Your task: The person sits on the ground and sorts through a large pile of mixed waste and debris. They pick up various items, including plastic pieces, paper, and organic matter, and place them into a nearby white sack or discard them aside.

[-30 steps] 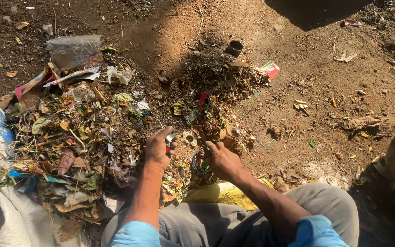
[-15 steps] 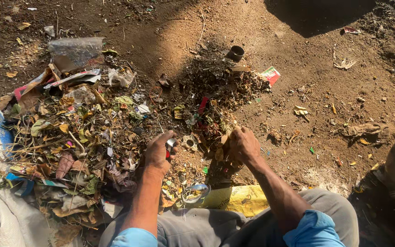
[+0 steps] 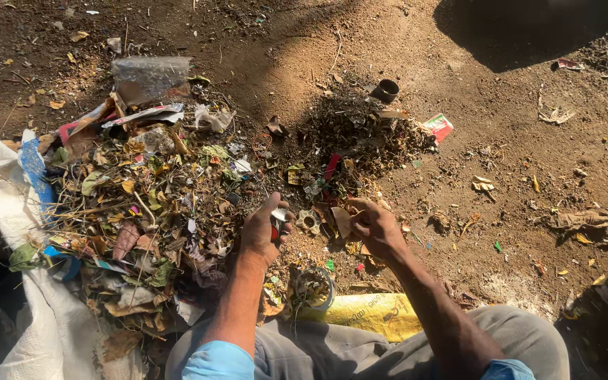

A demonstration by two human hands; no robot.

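Hands work mid-ground at the litter heap's (image 3: 156, 204) right edge, left hand (image 3: 263, 232) closed on small red-and-silver scraps (image 3: 276, 224), right hand (image 3: 374, 226) pinching a tan shard (image 3: 341, 221), where buried sharp bits might cut bare fingers.

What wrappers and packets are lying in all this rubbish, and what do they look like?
Clear plastic bag: top of the litter pile, crumpled, see-through.
Red-and-white wrapper: just below that bag, flat and torn.
Small red-and-green packet: right edge of the dark heap, rectangular.
Yellow packet: by the person's knees, long and flat.
Blue-and-white wrapper: on the white sack, left.
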